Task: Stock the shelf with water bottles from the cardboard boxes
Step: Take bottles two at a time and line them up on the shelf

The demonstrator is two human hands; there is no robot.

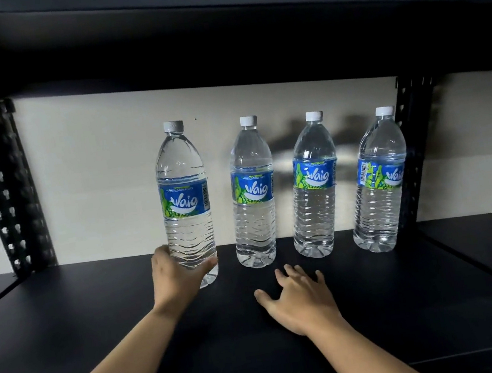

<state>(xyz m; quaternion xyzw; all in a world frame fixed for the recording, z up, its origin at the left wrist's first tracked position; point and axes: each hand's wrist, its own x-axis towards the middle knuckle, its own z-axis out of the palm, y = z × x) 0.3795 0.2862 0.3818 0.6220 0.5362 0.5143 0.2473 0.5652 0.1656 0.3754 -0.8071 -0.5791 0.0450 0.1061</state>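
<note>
free: shelf (pixel 77 320) left half | blocked: four bottles (pixel 252 204) mid-right

A pale cream wall (pixel 94 176) stands well beyond the left hand (pixel 172 279). Above and beyond the right hand (pixel 302 301), soft grey shadows (pixel 282 141) and a bright glare patch (pixel 283 165) lie across it.

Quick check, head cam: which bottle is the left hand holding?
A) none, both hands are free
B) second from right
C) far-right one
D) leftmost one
D: the left hand wraps round the base of the leftmost bottle, while the right hand lies open on the shelf, in front of the other three bottles and touching none of them.
</note>
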